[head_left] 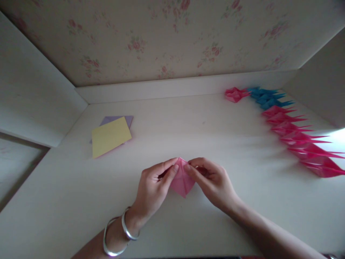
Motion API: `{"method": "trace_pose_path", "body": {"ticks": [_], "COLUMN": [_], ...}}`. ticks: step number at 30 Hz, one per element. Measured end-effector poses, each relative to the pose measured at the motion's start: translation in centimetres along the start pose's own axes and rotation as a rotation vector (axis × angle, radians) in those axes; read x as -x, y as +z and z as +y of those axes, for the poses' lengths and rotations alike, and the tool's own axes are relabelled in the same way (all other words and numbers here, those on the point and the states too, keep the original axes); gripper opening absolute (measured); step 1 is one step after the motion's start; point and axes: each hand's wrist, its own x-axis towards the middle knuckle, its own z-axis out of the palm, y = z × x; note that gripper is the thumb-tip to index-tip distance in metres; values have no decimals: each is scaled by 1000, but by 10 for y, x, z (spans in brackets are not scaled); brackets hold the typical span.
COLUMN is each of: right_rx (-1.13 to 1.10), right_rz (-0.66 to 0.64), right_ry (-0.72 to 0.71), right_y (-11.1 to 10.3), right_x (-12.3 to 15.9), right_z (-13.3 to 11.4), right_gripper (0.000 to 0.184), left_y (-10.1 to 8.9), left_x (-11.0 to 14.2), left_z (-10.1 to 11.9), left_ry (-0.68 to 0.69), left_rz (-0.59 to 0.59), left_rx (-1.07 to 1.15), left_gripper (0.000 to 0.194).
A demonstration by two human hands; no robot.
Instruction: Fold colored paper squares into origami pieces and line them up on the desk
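Note:
A small piece of pink origami paper [182,183], folded into a kite-like diamond with a crease down its middle, is held just above the near middle of the white table. My left hand [156,183] pinches its upper left edge between thumb and fingers. On the opposite side my right hand [212,180] grips the upper right edge the same way. The paper's top tip shows between the two thumbs, and its lower point faces me. Parts of both side edges are hidden behind my fingers. Two silver bangles [128,225] circle my left wrist.
Yellow paper [111,136] lies over purple paper [129,121] on the left. Along the right runs a row of folded pink pieces [296,138] and blue pieces [269,98] with pointed ends. One pink piece [235,94] sits near the back wall. White panels border the table.

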Motion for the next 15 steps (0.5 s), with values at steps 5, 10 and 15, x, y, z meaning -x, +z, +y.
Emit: {"method": "trace_pose_path", "body": {"ticks": [5, 10, 15], "right_rx": [-59, -44, -15], "right_rz": [36, -18, -161], "right_ry": [8, 53, 75], "right_y": [1, 0, -2], "right_x": [0, -3, -6], "right_z": [2, -2, -8], "right_gripper": [19, 22, 30], "left_y": [0, 1, 2], "left_x": [0, -2, -1], "left_z": [2, 4, 3], "left_ry": [41, 49, 51], "left_rz": [-34, -60, -104], "left_rx": [-14, -22, -32], "left_gripper": [22, 20, 19]}}
